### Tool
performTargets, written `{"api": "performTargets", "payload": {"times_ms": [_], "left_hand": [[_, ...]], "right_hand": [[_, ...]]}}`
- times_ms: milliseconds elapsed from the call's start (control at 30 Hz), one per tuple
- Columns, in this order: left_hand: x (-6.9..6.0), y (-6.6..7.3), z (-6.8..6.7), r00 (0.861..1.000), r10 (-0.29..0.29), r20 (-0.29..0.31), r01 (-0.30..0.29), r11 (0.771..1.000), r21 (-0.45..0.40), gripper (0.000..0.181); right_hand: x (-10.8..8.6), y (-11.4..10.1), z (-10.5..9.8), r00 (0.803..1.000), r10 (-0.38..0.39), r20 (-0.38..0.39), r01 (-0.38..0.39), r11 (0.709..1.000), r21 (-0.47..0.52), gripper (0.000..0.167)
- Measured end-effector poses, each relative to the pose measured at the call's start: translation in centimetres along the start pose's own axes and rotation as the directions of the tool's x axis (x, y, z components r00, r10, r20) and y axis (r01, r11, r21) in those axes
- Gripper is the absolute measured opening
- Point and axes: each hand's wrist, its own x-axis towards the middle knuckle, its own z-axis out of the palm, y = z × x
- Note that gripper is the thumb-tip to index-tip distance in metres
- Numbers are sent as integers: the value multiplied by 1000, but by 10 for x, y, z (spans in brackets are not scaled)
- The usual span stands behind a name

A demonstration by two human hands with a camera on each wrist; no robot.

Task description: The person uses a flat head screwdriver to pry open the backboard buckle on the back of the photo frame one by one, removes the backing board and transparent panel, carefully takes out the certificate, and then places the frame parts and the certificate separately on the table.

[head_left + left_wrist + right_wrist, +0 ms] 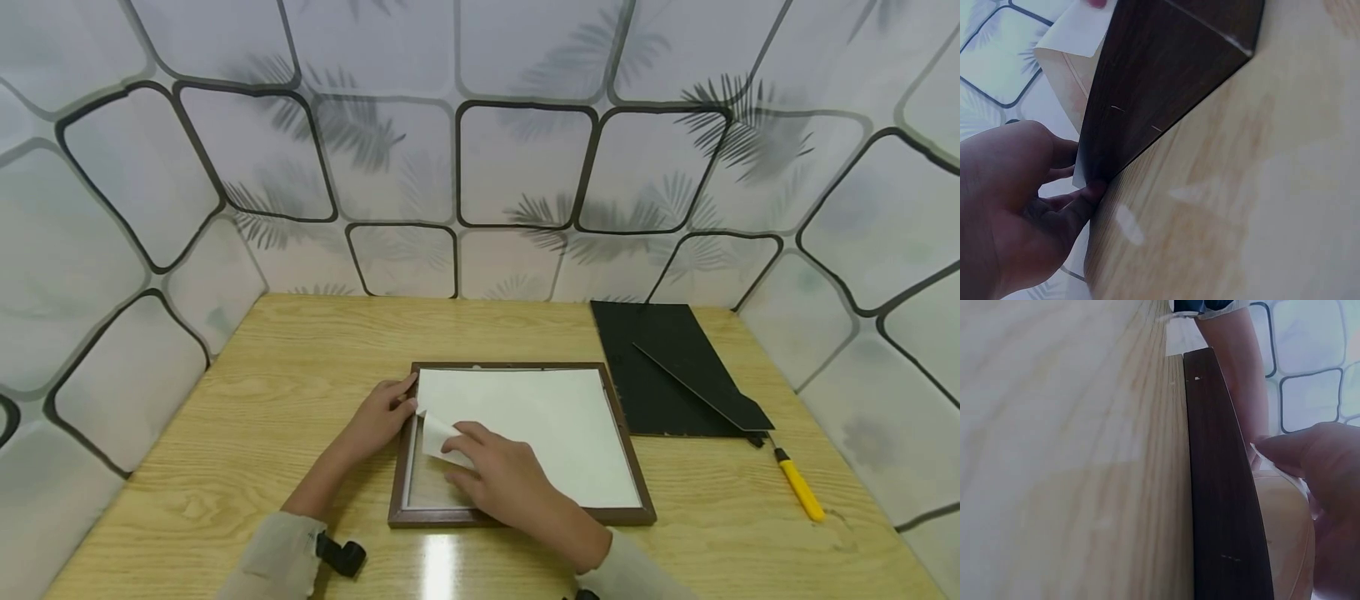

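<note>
Under our right hand (501,473) lies white paper (547,429) in the frame (442,518). That hand pinches the paper's corner; our left hand (378,421) holds the frame's side. Pulling too hard could rip it.

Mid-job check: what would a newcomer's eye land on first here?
First, the bright white sheet inside the brown frame, its near left part lifted and pinched by the right hand. Next, the yellow-handled tool at far right, just past the near right corner of the black board.
</note>
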Motion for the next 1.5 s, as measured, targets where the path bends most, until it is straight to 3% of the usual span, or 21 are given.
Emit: {"api": "performTargets", "payload": {"times_ms": [200,400,500,700,867,967,1100,1333,1500], "left_hand": [[0,-1,1,1000,0,1,0,1000,-2,55],[1,-1,2,1000,1,-2,-1,1000,2,54],[1,-1,2,1000,-4,-1,4,1000,-2,54],[2,-1,2,1000,-12,6,13,1000,-14,54],[1,-1,3,1000,-6,5,6,1000,0,54],[1,0,3,1000,3,-2,-3,1000,12,53],[1,1,3,1000,1,-1,-1,1000,2,53],[1,0,2,1000,5,15,-5,1000,-18,52],[2,-1,1,1000,6,6,-6,1000,-20,53]], "right_hand": [[0,2,0,1000,10,13,-10,1000,13,31],[-1,0,-6,998,10,-63,-3,994,108,35],[-1,-1,-11,993,-17,-121,35,988,153,38],[0,2,-16,958,-69,-278,120,978,169,34],[3,7,-23,936,-85,-340,122,989,87,41],[2,10,-31,937,-111,-332,126,992,24,55],[1,15,-39,953,-116,-280,127,992,18,68],[1,18,-47,975,-73,-208,87,994,60,66],[0,23,-64,994,7,-113,13,984,179,60]]}}
